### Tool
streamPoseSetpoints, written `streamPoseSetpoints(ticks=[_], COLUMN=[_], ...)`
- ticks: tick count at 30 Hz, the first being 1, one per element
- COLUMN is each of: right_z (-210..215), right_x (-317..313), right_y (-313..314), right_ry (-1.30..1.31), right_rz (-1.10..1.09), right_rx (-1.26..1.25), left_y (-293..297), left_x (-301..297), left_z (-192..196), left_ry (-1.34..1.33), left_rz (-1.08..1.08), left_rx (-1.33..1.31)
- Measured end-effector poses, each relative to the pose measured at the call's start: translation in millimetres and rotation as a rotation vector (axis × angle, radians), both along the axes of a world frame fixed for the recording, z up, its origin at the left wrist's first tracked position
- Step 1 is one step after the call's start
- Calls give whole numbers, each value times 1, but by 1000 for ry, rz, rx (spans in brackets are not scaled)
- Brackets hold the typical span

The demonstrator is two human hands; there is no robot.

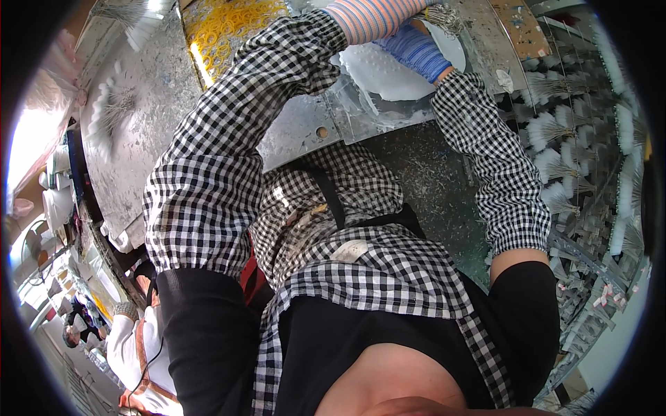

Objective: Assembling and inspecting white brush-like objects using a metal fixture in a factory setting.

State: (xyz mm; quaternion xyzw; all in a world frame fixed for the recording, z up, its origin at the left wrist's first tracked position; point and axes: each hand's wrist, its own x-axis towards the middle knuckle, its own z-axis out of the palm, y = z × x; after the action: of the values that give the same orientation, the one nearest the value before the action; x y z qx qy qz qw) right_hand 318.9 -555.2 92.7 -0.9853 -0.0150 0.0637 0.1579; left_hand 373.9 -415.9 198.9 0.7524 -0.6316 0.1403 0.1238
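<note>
My left hand (pixel 378 19), in a pink, orange and grey striped glove, reaches across the table at the top edge. Its fingers are closed at a bundle of thin wire stems (pixel 446 19), which fans out by the fingertips. My right hand (pixel 415 52), in a blue striped glove, comes up from below and meets the left one. The left hand covers the right one's fingers, so their grip is hidden. Under both hands lies a bumpy white mass (pixel 388 76) on a wet-looking surface.
Yellow rings (pixel 225 31) fill a shallow tray at the upper left. White-tufted wire bundles (pixel 111 114) lie on the table's left part. Racks of similar tufts (pixel 555 132) stand at the right. A co-worker in white (pixel 149 347) is at the lower left.
</note>
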Motion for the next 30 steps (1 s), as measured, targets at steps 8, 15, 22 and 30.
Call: streamPoseSetpoints(ticks=[8, 15, 22, 30], right_z=[-13, 65, 190, 153], right_x=[3, -41, -171, -191], right_y=[-5, 25, 33, 43], right_ry=[-42, -288, -818, -665], right_rz=[5, 45, -28, -105], right_rx=[62, 187, 448, 677], left_y=[3, 34, 142, 160], left_x=[1, -23, -52, -146], left_z=[1, 20, 22, -99], left_ry=[35, 128, 1545, 1098], left_rz=[-32, 484, 520, 593], left_rx=[-77, -345, -1166, -588])
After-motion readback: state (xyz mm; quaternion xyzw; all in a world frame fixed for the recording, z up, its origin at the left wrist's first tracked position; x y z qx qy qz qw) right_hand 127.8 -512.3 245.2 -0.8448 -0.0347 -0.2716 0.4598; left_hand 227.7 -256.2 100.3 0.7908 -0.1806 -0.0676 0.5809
